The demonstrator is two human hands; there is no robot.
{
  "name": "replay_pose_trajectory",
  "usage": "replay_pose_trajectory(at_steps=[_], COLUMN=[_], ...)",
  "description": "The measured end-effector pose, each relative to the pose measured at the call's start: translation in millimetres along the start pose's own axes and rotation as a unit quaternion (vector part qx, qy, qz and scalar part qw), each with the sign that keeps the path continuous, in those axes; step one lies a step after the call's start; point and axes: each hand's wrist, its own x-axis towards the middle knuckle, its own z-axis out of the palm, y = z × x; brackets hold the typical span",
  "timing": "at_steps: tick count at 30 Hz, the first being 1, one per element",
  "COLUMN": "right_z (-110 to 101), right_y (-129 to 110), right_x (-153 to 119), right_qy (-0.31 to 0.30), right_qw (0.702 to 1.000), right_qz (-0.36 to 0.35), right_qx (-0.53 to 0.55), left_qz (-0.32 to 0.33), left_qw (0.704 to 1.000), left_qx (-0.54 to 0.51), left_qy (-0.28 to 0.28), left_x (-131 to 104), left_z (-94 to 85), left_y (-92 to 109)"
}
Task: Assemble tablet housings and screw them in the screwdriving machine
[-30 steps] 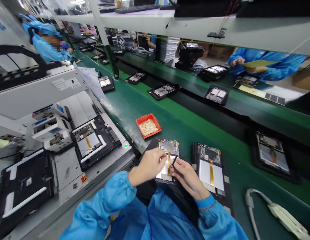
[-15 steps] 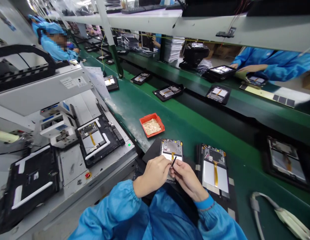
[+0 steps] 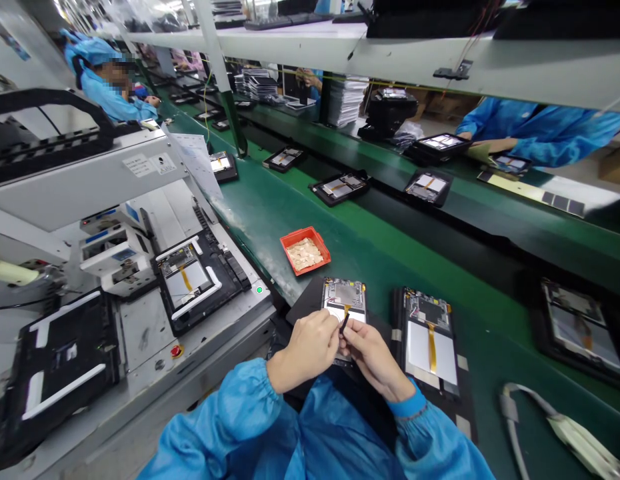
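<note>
A black strip (image 3: 345, 324) is slanting upward at the lower center of the frame, the right hand (image 3: 377, 357) pinching it between thumb and fingers, while the left hand (image 3: 305, 350) is hovering, fingers bent, right beside it, hiding its fingertips so that I cannot tell whether they are gripping anything. Beneath the hands a tablet (image 3: 344, 293) is lying, with a second tablet (image 3: 420, 348) resting to its right and a red tray (image 3: 295, 236) of beige pieces (image 3: 304, 254) sitting toward the upper left. A machine (image 3: 90, 183) is filling the left side.
</note>
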Motion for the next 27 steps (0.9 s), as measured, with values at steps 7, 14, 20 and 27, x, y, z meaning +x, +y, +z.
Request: replay_pose_trajectory(at_steps=[7, 14, 20, 27], right_z=[-4, -9, -10, -5], right_y=[-7, -13, -7, -12], right_x=[-2, -1, 2, -1], right_qy=[-0.047, -0.025, -0.017, -0.020], right_qw=[0.998, 0.999, 1.000, 1.000], right_qz=[0.031, 0.029, 0.017, 0.015], right_qx=[0.036, 0.028, 0.012, 0.003], left_qz=[-0.020, -0.017, 0.004, 0.016], left_qw=[0.998, 0.994, 0.997, 0.999], left_qx=[-0.038, -0.094, -0.079, -0.030], left_qy=[0.053, 0.048, 0.003, 0.012], left_x=[12, 18, 10, 10], left_z=[-0.5, -11.2, -2.1, 1.8], left_y=[-13, -11, -2, 0])
